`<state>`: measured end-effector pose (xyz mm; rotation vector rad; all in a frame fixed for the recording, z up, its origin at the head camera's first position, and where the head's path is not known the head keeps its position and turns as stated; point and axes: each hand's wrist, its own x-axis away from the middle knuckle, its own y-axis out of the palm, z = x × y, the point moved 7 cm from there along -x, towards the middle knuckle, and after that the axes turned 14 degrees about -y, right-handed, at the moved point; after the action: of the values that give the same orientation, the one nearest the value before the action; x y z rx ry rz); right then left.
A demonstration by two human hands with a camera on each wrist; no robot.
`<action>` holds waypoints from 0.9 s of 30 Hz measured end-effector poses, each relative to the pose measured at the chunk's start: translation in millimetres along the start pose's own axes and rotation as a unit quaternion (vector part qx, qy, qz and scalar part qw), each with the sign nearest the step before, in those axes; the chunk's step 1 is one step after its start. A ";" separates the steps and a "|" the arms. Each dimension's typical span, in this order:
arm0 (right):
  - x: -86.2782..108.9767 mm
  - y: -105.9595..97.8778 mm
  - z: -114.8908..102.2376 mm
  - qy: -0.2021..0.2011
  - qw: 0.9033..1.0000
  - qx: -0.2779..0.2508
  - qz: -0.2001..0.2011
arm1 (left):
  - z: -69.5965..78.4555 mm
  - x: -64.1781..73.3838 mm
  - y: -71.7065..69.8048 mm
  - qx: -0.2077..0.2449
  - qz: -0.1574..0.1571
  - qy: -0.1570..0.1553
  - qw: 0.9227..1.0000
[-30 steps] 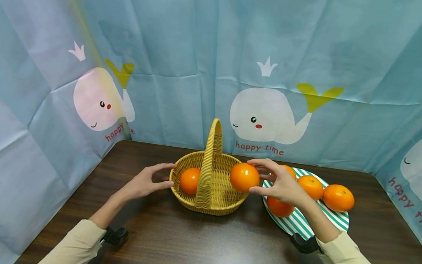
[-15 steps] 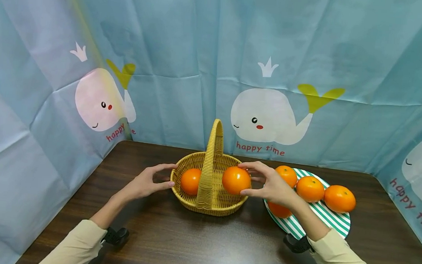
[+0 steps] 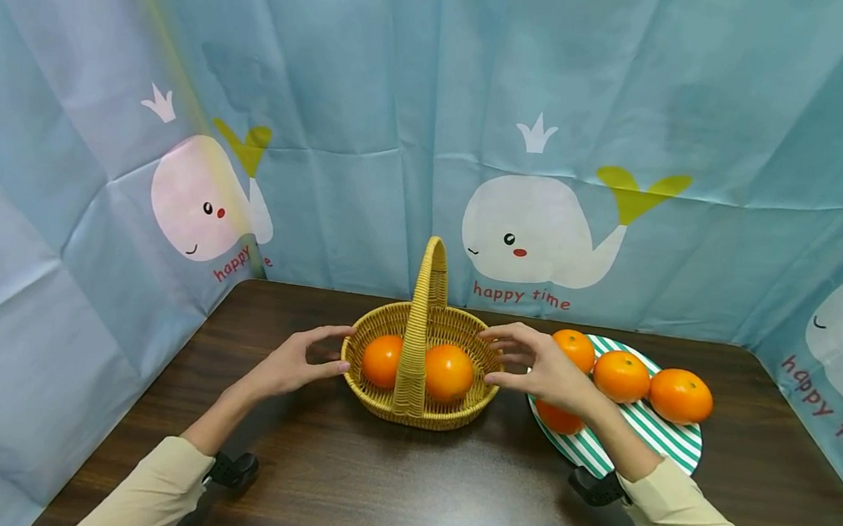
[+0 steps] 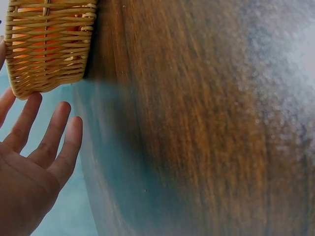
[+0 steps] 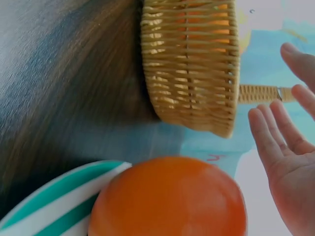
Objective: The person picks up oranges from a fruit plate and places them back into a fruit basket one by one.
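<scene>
The round, glossy orange fruit [image 3: 448, 374] lay in the right half of the oval, yellow woven basket [image 3: 445, 420], just right of its tall arched handle [image 3: 416, 329]. The person's right hand [image 3: 543, 372] had released it: thumb and fingers stood apart, gripping nothing, at the basket's right rim. Half a second earlier that hand was holding the fruit over the basket's right half, and a second earlier nearer the right rim; the fruit had since come down inside, while the hand had barely shifted. The left hand [image 3: 296, 363] had stayed at the left rim, fingers extended and relaxed against the weave rather than clenched. Left of the handle lay a second orange fruit [image 3: 380, 361], in the same spot as before. To the right, a round green-and-white striped plate [image 3: 665, 439] bore four more orange fruits [image 3: 621, 377], unmoved. Everything rested on a dark brown wood-grain table [image 3: 401, 495], before a pale blue curtain [image 3: 348, 64] printed with white whales.
</scene>
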<state>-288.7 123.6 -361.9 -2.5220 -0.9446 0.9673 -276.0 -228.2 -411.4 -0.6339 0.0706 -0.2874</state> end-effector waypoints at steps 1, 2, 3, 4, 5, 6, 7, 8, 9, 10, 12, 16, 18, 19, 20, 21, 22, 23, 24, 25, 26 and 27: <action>1.2 -2.0 -0.3 0.007 1.000 0.001 0.003 | 0.0 0.0 0.0 -0.001 0.000 0.001 1.000; 2.5 -3.9 -0.7 0.013 1.000 0.000 0.005 | 0.0 0.1 -0.2 -0.001 0.000 0.001 1.000; 3.9 -5.7 -1.3 0.016 1.000 -0.001 0.006 | 0.0 0.2 -0.4 0.000 0.000 0.001 1.000; 5.6 -7.5 -1.8 0.018 1.000 -0.003 0.006 | -0.2 0.3 -0.5 0.000 0.000 0.001 1.000; 7.2 -9.5 -2.0 0.018 1.000 -0.001 0.006 | -0.4 0.3 -0.6 0.000 0.000 0.000 1.000; 8.9 -11.5 -2.4 0.016 1.000 -0.001 0.006 | -0.7 0.2 -0.7 0.000 0.000 -0.001 1.000; 10.7 -13.6 -2.5 0.014 1.000 -0.002 0.006 | -0.8 0.2 -0.8 0.000 0.000 -0.001 1.000; 12.7 -16.0 -2.5 0.011 1.000 0.000 0.006 | -1.0 0.2 -0.8 0.002 -0.002 -0.002 1.000; 14.9 -18.7 -2.8 0.006 1.000 0.000 0.008 | -1.2 0.0 -0.7 0.001 -0.002 -0.002 1.000; 17.1 -21.5 -2.8 0.003 1.000 0.002 0.011 | -1.3 -0.1 -0.5 0.001 -0.003 -0.002 1.000; 21.6 -27.2 -3.1 -0.001 1.000 0.002 0.018 | -1.7 -0.1 0.0 0.006 -0.007 -0.003 1.000; 29.6 -37.7 -5.0 -0.004 0.999 0.013 0.029 | -2.7 0.2 0.9 0.014 -0.012 -0.002 1.000; 33.9 -42.7 -6.1 -0.001 0.999 0.016 0.033 | -3.2 0.3 1.2 0.015 -0.012 -0.001 1.000; 36.1 -45.2 -6.8 0.001 0.999 0.017 0.034 | -3.2 0.5 1.2 0.016 -0.011 0.000 1.000; 38.6 -47.7 -7.2 0.005 0.999 0.015 0.036 | -3.2 0.7 1.2 0.017 -0.011 0.001 1.000; 41.4 -50.4 -7.1 0.010 0.999 0.014 0.038 | -3.1 0.8 1.2 0.017 -0.011 0.001 1.000; 44.1 -53.3 -7.0 0.012 0.999 0.016 0.040 | -3.1 0.9 1.1 0.017 -0.011 0.002 1.000; 46.8 -56.1 -7.1 0.013 0.999 0.019 0.042 | -3.1 1.0 1.1 0.017 -0.011 0.001 1.000; 49.7 -59.0 -7.6 0.013 0.999 0.023 0.044 | -3.1 1.0 1.0 0.016 -0.010 0.000 1.000; 52.6 -61.6 -7.9 0.013 0.999 0.029 0.045 | -3.0 1.0 1.0 0.015 -0.010 -0.001 1.000; 55.8 -64.3 -8.0 0.015 0.998 0.036 0.046 | -2.9 0.7 1.1 0.014 -0.009 -0.001 1.000; 58.8 -66.8 -8.3 0.016 0.998 0.046 0.045 | -2.8 0.6 1.2 0.013 -0.009 -0.002 1.000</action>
<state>-281.9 212.4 -353.8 -2.5134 -0.7642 0.9707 -275.6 -229.1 -414.3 -0.6096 0.0579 -0.3032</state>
